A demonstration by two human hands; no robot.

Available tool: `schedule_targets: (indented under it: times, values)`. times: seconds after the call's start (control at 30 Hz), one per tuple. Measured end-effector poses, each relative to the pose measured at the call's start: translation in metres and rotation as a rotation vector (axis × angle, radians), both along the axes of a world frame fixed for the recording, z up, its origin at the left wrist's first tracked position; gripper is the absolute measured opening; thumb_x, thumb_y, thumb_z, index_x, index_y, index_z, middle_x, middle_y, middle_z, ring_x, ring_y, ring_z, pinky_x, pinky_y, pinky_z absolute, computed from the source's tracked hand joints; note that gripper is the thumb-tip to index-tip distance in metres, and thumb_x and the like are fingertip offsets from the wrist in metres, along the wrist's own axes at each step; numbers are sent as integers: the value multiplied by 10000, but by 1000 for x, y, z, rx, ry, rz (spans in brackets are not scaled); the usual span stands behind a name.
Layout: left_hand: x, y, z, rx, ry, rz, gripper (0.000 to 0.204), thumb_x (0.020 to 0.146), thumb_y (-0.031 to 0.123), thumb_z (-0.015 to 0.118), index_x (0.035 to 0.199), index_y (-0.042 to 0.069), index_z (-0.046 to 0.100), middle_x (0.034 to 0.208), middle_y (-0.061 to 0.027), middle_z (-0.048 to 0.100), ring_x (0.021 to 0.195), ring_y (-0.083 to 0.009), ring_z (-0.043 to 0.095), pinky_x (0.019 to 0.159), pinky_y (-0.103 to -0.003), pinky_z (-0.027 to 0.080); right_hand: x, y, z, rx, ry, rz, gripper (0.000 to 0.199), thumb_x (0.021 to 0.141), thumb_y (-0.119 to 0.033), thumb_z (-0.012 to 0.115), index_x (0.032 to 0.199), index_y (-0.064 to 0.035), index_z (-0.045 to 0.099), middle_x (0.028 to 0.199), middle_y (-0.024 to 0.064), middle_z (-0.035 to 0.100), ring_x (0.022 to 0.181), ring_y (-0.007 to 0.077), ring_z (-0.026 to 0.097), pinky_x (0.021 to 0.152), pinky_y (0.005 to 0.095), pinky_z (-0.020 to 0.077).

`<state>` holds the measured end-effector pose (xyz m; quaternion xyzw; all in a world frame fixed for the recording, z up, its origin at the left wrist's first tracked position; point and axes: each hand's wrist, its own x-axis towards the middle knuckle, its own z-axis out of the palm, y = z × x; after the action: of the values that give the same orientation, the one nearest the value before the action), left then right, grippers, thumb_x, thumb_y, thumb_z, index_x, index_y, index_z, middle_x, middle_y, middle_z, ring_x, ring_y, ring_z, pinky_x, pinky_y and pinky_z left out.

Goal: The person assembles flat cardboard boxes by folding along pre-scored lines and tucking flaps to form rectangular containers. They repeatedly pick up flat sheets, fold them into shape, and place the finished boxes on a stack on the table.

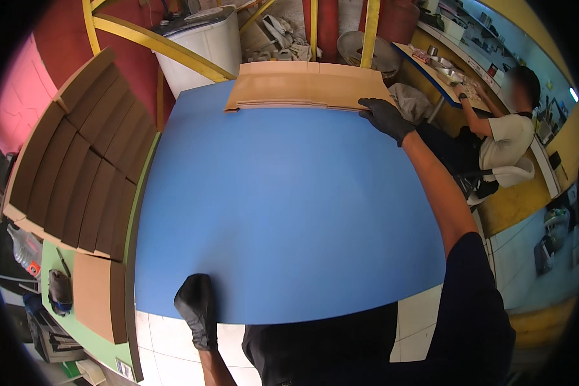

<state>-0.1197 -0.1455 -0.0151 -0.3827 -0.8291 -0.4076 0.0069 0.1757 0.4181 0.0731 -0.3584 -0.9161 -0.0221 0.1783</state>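
My right hand (387, 119), in a black glove, reaches across the blue tabletop (289, 206) to its far side. Its fingers and thumb pinch the right end of a stack of flat, folded brown cardboard (302, 87). The stack lies along the table's far edge, its near layers slightly uneven. At the near left edge of the table, my left hand (197, 307), also black-gloved, is curled into a fist, with nothing seen in it. The inner side of that fist is hidden.
Folded cardboard pieces (77, 161) stand in rows on a green side table (100, 341) at the left, beside a flat cardboard piece (100, 296) and a plastic bottle (26, 251). Yellow metal bars (161, 45) rise behind. A co-worker (508, 141) sits at the right.
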Motion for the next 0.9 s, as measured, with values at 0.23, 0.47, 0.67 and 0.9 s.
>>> schedule_targets:
  times: [0.23,0.47,0.67,0.9]
  values:
    - [3,-2,-6,35,-81,32,83,885,40,715,927,-28,739,834,-130,751,734,-236,720,714,-348,569,-2,86,-28,-236,-39,70,258,923,-200,726,1129,-51,769,1081,152,766,1018,297,719,939,377,545]
    - [9,-2,-5,59,-142,123,50,893,-2,702,905,-42,729,786,-115,732,689,-212,682,697,-343,555,10,131,-22,-514,93,200,239,846,-174,813,1026,-17,796,979,109,788,916,187,729,879,327,562]
    - [12,4,5,0,-124,121,58,902,11,712,900,-46,722,793,-125,730,690,-221,678,702,-349,552,16,143,-19,-673,179,142,215,872,-157,802,1025,-6,791,968,79,780,891,128,700,863,295,553]
    - [15,3,8,-8,-89,123,70,905,20,715,913,-48,726,805,-127,736,719,-227,691,715,-357,557,6,136,-22,-347,87,132,169,911,-79,712,1068,-38,756,966,95,765,895,194,705,829,329,555]
